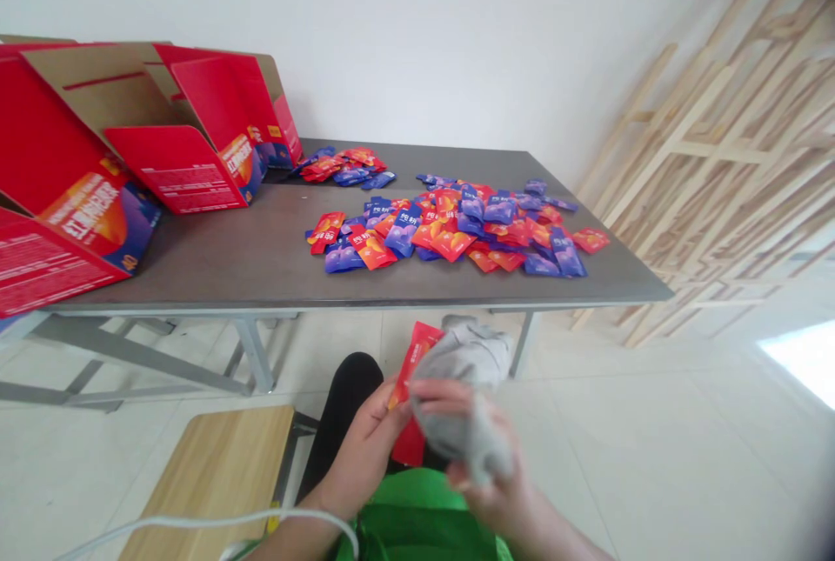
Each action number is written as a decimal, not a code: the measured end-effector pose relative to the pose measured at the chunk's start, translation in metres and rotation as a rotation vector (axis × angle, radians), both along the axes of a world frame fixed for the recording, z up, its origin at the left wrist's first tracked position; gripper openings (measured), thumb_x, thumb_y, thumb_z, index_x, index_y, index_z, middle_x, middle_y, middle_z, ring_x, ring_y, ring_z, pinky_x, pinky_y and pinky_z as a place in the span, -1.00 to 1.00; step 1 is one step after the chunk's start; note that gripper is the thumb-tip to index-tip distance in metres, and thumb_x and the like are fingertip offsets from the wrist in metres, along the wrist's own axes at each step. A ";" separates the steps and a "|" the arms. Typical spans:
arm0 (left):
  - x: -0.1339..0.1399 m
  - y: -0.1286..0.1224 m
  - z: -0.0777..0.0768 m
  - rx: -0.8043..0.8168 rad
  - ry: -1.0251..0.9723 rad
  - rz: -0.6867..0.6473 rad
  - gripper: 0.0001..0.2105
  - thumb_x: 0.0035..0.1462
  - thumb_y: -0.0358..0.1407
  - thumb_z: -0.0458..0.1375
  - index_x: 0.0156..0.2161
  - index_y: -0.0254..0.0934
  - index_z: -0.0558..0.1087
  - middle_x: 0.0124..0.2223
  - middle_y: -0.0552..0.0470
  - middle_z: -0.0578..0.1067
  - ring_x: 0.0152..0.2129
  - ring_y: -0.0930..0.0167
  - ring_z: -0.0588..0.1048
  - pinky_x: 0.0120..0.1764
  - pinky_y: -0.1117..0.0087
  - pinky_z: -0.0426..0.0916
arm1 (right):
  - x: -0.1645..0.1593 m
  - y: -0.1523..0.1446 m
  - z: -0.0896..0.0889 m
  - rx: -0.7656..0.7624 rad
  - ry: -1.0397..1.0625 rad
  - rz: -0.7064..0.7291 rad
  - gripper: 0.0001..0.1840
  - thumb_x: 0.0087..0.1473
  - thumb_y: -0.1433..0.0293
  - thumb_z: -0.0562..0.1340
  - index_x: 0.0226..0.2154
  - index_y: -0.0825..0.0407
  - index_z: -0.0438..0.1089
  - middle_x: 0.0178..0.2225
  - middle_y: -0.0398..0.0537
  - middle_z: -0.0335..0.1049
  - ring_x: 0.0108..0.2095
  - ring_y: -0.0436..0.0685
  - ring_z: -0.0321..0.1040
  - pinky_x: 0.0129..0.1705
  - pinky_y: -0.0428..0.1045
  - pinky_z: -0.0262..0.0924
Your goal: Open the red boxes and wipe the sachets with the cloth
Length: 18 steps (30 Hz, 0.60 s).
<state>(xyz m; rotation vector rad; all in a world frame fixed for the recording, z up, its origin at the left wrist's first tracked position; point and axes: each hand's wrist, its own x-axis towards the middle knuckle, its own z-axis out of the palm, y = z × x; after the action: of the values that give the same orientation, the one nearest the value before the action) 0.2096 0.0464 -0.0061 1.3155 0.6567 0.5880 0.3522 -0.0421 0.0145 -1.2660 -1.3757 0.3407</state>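
Over my lap, my left hand (373, 435) grips a red sachet (416, 354) by its left side, the fingers closed round the edge. My right hand (486, 465) is wrapped round a crumpled grey cloth (464, 357), blurred by motion. The cloth lies across the sachet's right side and hides part of it. On the grey table (261, 270) beyond, a wide pile of red and purple sachets (450, 226) is spread out. A smaller heap of sachets (345, 165) lies behind it to the left.
Open red cardboard boxes (189, 170) stand along the table's left side. A wooden stool (215, 465) is at my lower left, with a white cable (215, 519) crossing over it. Wooden frames (711, 135) lean against the wall on the right.
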 end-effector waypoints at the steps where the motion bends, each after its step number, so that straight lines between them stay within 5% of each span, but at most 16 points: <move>1: 0.001 0.001 0.001 0.048 -0.008 -0.011 -0.70 0.16 -0.07 0.16 -0.12 -0.17 0.59 -0.18 -0.03 0.60 -0.26 0.26 0.53 -0.07 0.24 0.42 | -0.005 0.001 0.000 -0.018 -0.093 0.129 -0.66 0.22 0.23 0.16 -0.02 -0.01 0.44 0.02 0.13 0.47 0.02 0.22 0.45 0.03 0.08 0.37; 3: 0.003 0.003 0.006 0.181 -0.001 -0.089 -0.75 0.17 -0.11 0.17 -0.21 -0.17 0.62 -0.16 -0.03 0.60 -0.20 0.24 0.52 -0.03 0.25 0.40 | -0.010 0.007 -0.002 -0.014 -0.150 0.202 -0.69 0.19 0.38 0.18 -0.01 -0.02 0.45 0.04 0.08 0.47 0.00 0.16 0.47 0.03 0.03 0.37; 8: 0.000 0.006 0.008 0.300 0.025 -0.273 -0.72 0.28 -0.20 0.07 -0.07 -0.21 0.58 -0.04 -0.08 0.57 -0.15 0.26 0.50 0.02 0.25 0.35 | 0.017 0.025 -0.018 -0.125 -0.127 -0.117 -0.72 0.14 0.42 0.20 -0.11 -0.02 0.52 0.06 0.04 0.47 -0.01 0.21 0.46 0.03 0.08 0.35; 12: -0.009 0.004 -0.006 0.247 -0.013 -0.262 -0.68 0.29 -0.14 0.06 0.00 -0.18 0.55 0.08 -0.11 0.50 -0.03 0.21 0.46 0.04 0.26 0.33 | 0.046 0.033 -0.033 -0.353 0.406 -0.466 -0.60 0.13 0.10 0.20 -0.21 0.07 0.53 -0.23 0.06 0.58 -0.15 0.28 0.50 -0.10 0.09 0.36; 15: -0.013 0.004 -0.013 0.173 -0.019 -0.169 -0.67 0.27 -0.11 0.08 0.03 -0.15 0.54 0.12 -0.09 0.47 0.02 0.19 0.43 0.05 0.27 0.31 | 0.043 0.030 -0.036 -0.374 0.846 -0.381 -0.48 0.05 -0.05 0.22 -0.28 0.07 0.50 -0.37 0.01 0.57 -0.29 0.24 0.52 -0.23 0.04 0.38; 18: -0.012 0.008 -0.012 0.118 0.029 -0.199 -0.65 0.23 -0.06 0.11 -0.03 -0.18 0.56 0.05 -0.09 0.51 -0.10 0.22 0.48 -0.02 0.28 0.36 | 0.025 0.022 -0.029 -0.407 1.020 -0.223 -0.55 -0.08 0.00 0.36 -0.35 0.05 0.47 -0.45 -0.05 0.55 -0.39 0.20 0.51 -0.30 0.03 0.38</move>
<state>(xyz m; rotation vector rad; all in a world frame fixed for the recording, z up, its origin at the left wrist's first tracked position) 0.1972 0.0545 -0.0177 1.4829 0.5137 0.4517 0.3775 -0.0200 -0.0143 -1.2601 -0.2961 0.9800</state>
